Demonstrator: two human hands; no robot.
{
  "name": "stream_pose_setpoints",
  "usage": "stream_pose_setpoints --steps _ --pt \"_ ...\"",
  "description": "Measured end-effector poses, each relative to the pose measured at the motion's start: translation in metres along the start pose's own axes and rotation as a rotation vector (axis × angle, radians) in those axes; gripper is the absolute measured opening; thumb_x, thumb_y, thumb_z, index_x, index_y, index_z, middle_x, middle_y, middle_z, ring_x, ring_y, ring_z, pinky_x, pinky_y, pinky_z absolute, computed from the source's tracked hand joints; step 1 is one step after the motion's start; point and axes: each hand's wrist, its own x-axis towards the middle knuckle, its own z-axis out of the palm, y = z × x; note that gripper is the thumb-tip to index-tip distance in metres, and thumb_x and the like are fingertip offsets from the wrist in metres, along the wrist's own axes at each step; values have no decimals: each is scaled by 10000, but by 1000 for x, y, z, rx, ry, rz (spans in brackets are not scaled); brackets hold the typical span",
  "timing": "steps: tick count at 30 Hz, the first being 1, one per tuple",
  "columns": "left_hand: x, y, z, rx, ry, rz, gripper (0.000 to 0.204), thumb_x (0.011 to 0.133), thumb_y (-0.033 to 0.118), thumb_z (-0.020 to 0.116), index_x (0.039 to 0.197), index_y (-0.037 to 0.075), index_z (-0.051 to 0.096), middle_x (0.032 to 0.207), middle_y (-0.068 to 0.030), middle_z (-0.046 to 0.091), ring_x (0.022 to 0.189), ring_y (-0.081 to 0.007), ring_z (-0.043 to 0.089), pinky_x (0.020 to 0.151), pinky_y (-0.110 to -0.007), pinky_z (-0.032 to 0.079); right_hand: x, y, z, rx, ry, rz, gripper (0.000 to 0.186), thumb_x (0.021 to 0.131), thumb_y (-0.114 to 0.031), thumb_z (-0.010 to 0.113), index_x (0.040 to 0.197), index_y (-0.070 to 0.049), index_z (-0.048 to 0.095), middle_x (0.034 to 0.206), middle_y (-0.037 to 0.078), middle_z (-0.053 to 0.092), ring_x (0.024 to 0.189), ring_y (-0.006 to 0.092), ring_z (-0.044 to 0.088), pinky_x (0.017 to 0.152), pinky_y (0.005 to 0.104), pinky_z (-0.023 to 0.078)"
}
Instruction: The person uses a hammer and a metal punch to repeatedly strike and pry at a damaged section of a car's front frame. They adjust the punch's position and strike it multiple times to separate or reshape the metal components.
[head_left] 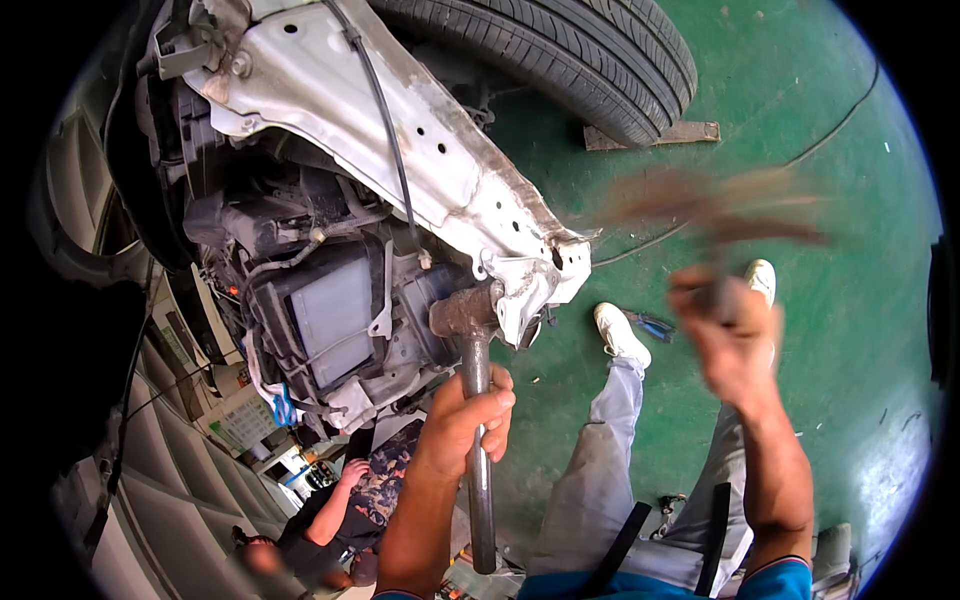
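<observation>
My left hand (452, 432) is wrapped around the metal handle of a heavy hammer (463, 314). The rusty head of that hammer rests against the crumpled end (525, 285) of a white body rail (430, 165) on an opened-up car front. Off to the right, clear of the metal, my right hand (735, 335) grips a second hammer (720, 208). Its brown head is smeared by motion, so its exact shape cannot be made out. Below the rail, the engine bay shows a dark box with a pale grey top (335, 315), plus hoses and wiring.
A black tyre (600, 60) stands at the top, with a wooden block (690, 132) by it. Blue-handled pliers (652, 326) lie on the green floor beside my shoes. A thin cable (820, 140) crosses the floor. Another person (340, 505) is at the lower left.
</observation>
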Motion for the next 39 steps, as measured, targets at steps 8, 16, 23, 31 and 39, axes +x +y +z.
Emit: stream_pose_setpoints --steps 8,16,23,31,39 --pt "-7 5 -1 -2 -6 -11 168 880 51 607 1021 4 528 657 -15 477 436 -98 466 381 -271 429 -37 54 57 -250 -170 28 106 857 -109 653 810 -32 599 624 168 553 517 206 531 518 351 449" --pt "0 -7 2 -44 6 25 136 897 61 565 1009 -8 531 651 -15 472 434 -97 458 362 -260 411 -24 11 36 437 240 195 103 856 -13 636 950 -13 679 713 18 641 677 59 579 600 240 473" --pt "-9 -5 -1 -43 -15 48 150 903 56 567 1038 0 530 658 -22 473 446 -108 464 384 -275 430 -44 21 49 28 -257 175 215 769 -26 706 981 -31 672 676 111 642 594 158 623 563 315 481" --pt "-7 -26 -17 -106 -78 81 136 900 73 600 1002 42 517 679 -11 481 480 -108 495 424 -272 443 -79 -9 26 544 -98 511 310 950 -243 626 1126 -12 520 645 -11 470 471 70 417 431 224 347" --pt "5 -26 -24 -16 -113 159 144 890 84 613 979 36 511 676 -16 487 467 -103 494 416 -270 442 -120 -28 93 534 -110 514 258 989 -285 575 955 -43 492 618 0 487 429 73 428 390 234 347"
